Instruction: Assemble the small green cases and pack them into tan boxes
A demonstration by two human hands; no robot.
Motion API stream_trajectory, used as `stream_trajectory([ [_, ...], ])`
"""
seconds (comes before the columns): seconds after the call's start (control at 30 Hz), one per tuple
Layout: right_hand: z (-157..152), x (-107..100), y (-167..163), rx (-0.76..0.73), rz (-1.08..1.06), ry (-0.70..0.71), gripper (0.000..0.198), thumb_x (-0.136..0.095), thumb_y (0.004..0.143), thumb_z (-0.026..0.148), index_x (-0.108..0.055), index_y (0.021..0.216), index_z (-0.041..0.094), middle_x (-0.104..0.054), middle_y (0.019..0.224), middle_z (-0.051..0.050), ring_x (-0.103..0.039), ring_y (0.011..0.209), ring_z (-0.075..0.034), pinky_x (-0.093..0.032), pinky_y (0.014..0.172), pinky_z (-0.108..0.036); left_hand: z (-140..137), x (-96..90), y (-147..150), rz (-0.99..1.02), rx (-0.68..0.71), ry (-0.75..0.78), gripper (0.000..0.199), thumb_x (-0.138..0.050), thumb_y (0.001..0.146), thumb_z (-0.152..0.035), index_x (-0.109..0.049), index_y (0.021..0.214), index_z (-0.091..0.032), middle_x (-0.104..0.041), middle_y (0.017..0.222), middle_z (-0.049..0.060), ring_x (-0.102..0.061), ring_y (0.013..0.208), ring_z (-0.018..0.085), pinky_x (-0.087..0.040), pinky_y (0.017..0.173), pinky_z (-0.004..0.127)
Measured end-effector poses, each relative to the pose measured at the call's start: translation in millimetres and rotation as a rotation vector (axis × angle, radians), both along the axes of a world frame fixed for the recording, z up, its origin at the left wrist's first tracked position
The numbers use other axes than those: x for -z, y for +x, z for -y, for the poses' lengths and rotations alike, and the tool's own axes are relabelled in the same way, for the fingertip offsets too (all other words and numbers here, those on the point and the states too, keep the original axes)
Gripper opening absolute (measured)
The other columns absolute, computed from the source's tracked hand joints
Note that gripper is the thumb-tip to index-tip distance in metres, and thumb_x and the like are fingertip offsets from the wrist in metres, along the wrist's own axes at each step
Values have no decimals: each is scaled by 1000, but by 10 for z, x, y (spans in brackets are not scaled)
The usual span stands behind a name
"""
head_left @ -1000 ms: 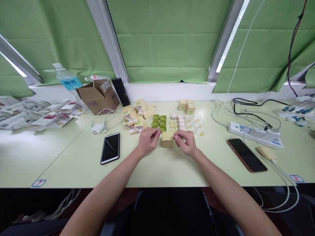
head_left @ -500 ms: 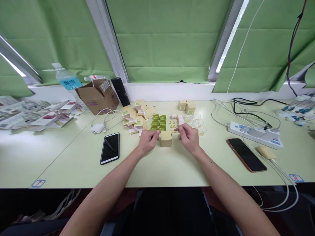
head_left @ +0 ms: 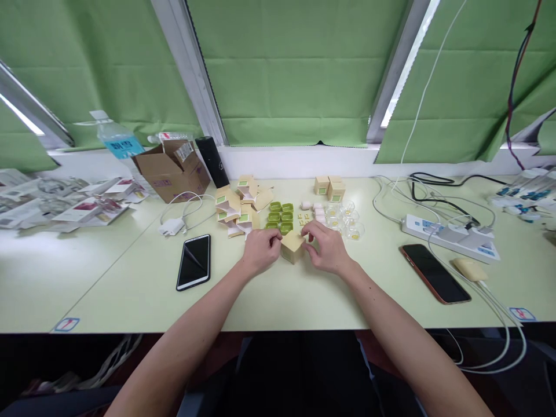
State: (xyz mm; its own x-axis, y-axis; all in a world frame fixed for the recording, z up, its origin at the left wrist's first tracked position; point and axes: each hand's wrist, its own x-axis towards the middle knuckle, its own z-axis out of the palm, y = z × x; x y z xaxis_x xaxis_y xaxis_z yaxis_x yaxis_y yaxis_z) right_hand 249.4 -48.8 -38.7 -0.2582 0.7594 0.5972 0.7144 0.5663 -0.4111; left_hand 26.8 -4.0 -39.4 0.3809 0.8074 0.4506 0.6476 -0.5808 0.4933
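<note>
Left hand (head_left: 261,250) and right hand (head_left: 328,250) on either side of a small cardboard box (head_left: 292,246), set back from the table (head_left: 278,304)'s near edge.
The left fingers curl at the box's left corner, the right thumb and forefinger, parted, at its right; whether either grips cannot be told. Just beyond lie green trays (head_left: 287,218) and pink pieces (head_left: 319,213), then clear cups (head_left: 350,215) rightward; opened cartons (head_left: 229,202) heap leftward; two closed boxes (head_left: 336,191) stand near the far edge.

Bottle label (head_left: 123,147), table stickers (head_left: 67,324), seemingly illegible
</note>
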Motion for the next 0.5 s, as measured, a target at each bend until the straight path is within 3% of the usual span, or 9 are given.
stream_trajectory([
  [0.17, -34, -13, 34, 101, -113, 32, 19, -55, 83, 9, -58, 94, 24, -69, 100, -4, -62, 70, -17, -39, 57, -29, 3, -9, -9, 58, 33, -1, 21, -49, 74, -15, -64, 62, -22, -57, 49, -2, -51, 48, 15, -34, 54, 28],
  [0.33, 17, -41, 5, -42, -161, 14, 25, -55, 77, 9, -58, 97, 24, -71, 110, -6, -64, 72, -17, -41, 56, -29, 11, 2, 0, 76, 10, 32, 18, -50, 77, -15, -67, 76, -22, -55, 51, -4, -50, 47, 15, -36, 56, 28],
  [0.5, 51, -69, 10, -100, -90, -56, 29, -59, 78, 13, -60, 105, 25, -71, 131, -8, -67, 82, -20, -45, 61, -32, 6, -2, -2, 110, 44, 63, 17, -51, 78, -13, -64, 86, -22, -69, 70, 0, -64, 63, 18, -45, 67, 31],
])
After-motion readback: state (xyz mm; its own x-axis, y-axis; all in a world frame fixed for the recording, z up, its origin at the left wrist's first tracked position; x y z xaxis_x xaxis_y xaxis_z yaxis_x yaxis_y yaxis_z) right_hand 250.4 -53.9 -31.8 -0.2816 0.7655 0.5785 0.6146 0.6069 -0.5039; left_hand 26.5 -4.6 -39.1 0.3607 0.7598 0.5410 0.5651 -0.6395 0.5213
